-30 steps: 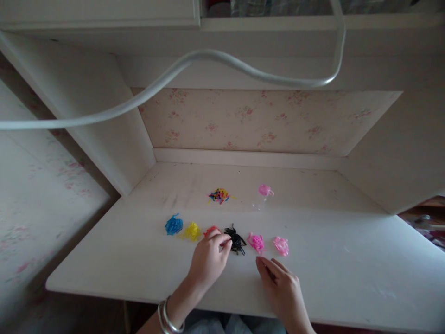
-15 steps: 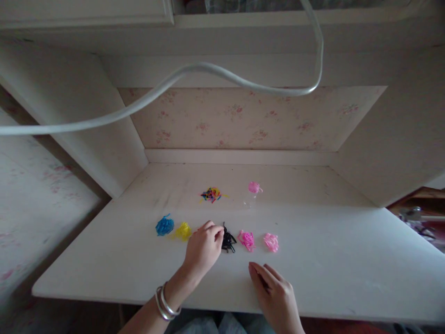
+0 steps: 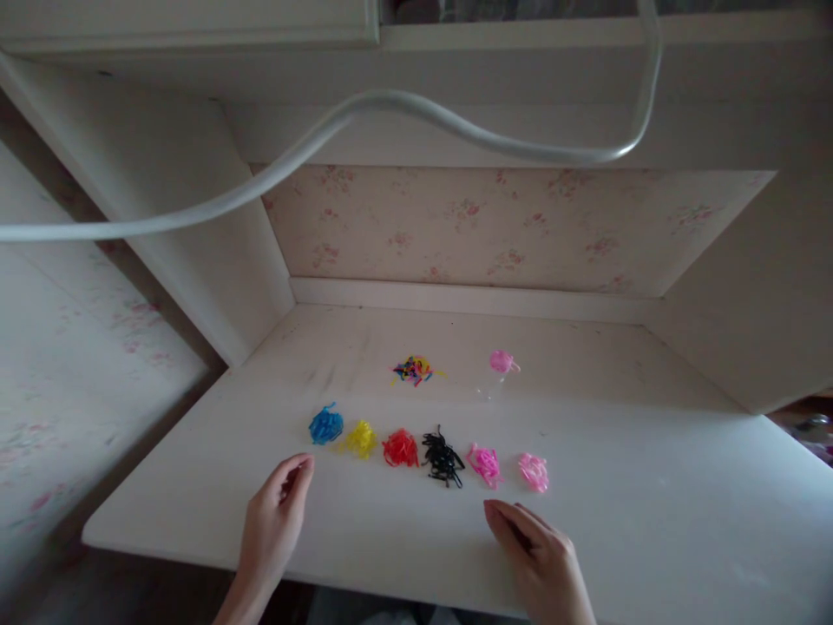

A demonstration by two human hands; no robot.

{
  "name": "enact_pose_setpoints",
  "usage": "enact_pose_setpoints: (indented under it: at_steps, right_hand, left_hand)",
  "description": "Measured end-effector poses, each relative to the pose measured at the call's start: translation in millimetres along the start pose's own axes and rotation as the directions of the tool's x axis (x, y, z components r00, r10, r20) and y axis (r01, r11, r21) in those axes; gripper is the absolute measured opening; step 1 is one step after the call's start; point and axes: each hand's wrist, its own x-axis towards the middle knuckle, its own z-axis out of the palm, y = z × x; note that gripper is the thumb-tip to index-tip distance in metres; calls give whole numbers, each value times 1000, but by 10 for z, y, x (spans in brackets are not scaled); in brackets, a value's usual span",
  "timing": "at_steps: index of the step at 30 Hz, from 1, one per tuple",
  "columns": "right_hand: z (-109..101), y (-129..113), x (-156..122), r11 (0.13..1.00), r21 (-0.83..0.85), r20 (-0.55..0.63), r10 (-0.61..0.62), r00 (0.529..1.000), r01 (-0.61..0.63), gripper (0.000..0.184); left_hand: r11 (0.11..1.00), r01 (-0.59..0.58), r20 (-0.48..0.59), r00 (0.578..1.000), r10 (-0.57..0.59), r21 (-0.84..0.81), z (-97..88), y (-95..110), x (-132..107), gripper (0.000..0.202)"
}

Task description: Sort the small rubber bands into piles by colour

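Note:
My left hand (image 3: 277,512) hovers near the front left of the table, its fingers curled into a pinch; whether something small is between them is hidden. Nearest to it are a blue pile (image 3: 325,425) and a yellow pile (image 3: 361,440) of what look like small rubber bands. My right hand (image 3: 543,560), also pinched, is at the front right. Beyond it lie a bright pink pile (image 3: 484,466) and a pale pink pile (image 3: 534,472). A red pile (image 3: 400,448) and a black pile (image 3: 443,457) sit between the hands.
Farther back on the white table (image 3: 625,521) lie a mixed-colour pile (image 3: 415,371) and a small clear container with a pink top (image 3: 502,362). A white cable (image 3: 455,126) crosses the upper view. Side panels (image 3: 729,286) and a floral back wall (image 3: 403,226) enclose the table.
My left hand has moved left and back toward me from over the red and black piles, uncovering the red one. My right hand keeps its pinch. The view has shifted slightly.

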Motion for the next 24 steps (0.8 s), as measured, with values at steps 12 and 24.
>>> enact_pose_setpoints:
  at_steps: [12, 24]
  right_hand:
    - [618, -711, 1587, 850, -525, 247, 114, 962, 34, 28]
    - [1017, -543, 1881, 758, -652, 198, 157, 967, 10, 32]
  left_hand:
    - [971, -200, 6, 979, 203, -134, 88, -112, -24, 33]
    - [952, -279, 26, 958, 284, -128, 72, -154, -34, 29]
